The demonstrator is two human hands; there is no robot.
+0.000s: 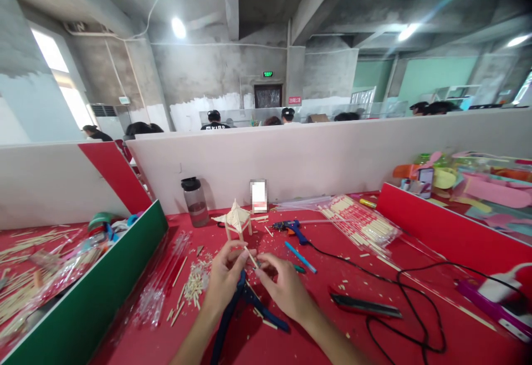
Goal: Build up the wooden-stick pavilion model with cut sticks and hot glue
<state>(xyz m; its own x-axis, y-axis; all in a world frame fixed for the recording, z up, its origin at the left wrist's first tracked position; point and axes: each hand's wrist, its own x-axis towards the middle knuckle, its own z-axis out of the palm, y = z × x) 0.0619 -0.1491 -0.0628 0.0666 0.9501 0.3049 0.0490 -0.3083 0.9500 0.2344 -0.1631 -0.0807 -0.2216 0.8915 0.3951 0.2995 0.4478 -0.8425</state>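
Between my two hands is a short, pale wooden stick (250,255), pinched at its upper end by my left hand (228,271) and at its lower end by my right hand (282,283). Both hands have their fingers closed. Under them lies a blue-handled hand tool (266,310) with its handles spread; its head is partly hidden by my fingers. Just beyond my hands stands a small pavilion model (236,219) made of wooden sticks, with a pointed roof on thin legs. A blue glue gun (296,231) rests to its right.
A blue pen (301,257) and a black utility knife (366,305) lie to the right, near a looping black cord (399,282). Bagged sticks (361,224) lie behind. Cut stick pieces (195,282) are heaped at left. A water bottle (194,201) stands by the white partition (332,157).
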